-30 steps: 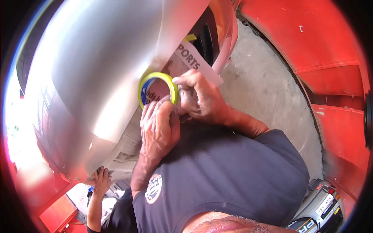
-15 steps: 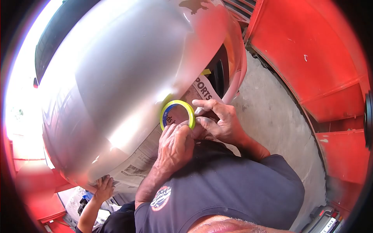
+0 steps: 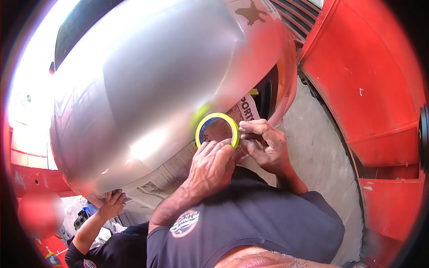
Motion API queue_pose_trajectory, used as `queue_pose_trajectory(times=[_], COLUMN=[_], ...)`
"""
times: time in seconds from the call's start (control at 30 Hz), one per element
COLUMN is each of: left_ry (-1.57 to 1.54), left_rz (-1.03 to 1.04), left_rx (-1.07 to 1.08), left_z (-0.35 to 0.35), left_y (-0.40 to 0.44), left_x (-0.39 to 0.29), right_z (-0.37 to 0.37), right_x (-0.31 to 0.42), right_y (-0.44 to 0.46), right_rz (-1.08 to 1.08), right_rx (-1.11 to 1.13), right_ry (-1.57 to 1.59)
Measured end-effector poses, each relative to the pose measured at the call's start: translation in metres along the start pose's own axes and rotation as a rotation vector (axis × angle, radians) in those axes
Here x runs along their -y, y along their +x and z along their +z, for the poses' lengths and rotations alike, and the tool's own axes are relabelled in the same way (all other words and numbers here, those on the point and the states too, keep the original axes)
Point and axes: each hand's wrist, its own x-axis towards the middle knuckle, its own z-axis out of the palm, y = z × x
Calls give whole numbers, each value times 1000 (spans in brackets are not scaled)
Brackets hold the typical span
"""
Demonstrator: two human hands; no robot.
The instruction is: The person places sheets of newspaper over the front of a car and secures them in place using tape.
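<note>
My left hand (image 3: pixel 211 163) is closed on the lower rim of a roll of yellow-green masking tape (image 3: pixel 237 129) with a blue inner core. At the roll's right edge, the bent fingers and thumb of my right hand (image 3: pixel 268 147) grip its outer side. No loose end of tape can be made out. Just behind the roll is a glossy silver car panel (image 3: pixel 156 67), which mirrors its yellow-green colour. Sheets of newspaper (image 3: pixel 154 185) cover the part below the panel, one piece reaching up beside a dark opening (image 3: pixel 268 87).
At the lower left, a co-worker's hand (image 3: pixel 112 203) rests on the newspaper by the panel's edge. Red metal panels (image 3: pixel 366 85) stand on the right beyond a strip of grey floor (image 3: pixel 308 129). A dark lizard-shaped emblem (image 3: pixel 251 12) sits high on the silver panel.
The view has shifted, so the car, tape and hands appear slightly further right. Both hands keep their hold at the roll. The co-worker's hand stays on the newspaper.
</note>
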Motion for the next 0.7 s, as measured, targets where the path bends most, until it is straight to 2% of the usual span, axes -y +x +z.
queue_pose_trajectory(times=[0.07, 0.27, 0.3, 0.43, 0.57, 0.7], left_ry=[4, 11, 6, 0, -22, -90], left_rz=[-7, 9, 11, 16, -18, -48], left_rx=[12, 38, 30, 44, 73, 50], left_z=[0, 0, 1, 3, 0, 0], left_y=[-1, -4, -4, -5, -5, -10], left_x=[1, 3, 3, 4, 5, 8], right_z=[-1, -6, -4, -8, 4, 15], right_x=[-1, -3, -7, 0, -10, -14], right_y=[0, 0, -1, 1, -2, -9], right_rz=[-49, 89, 45, 230, 164, 130], right_rx=[4, 65, 52, 130, 167, 73], right_ry=[-28, -6, 5, 97, -30, 71])
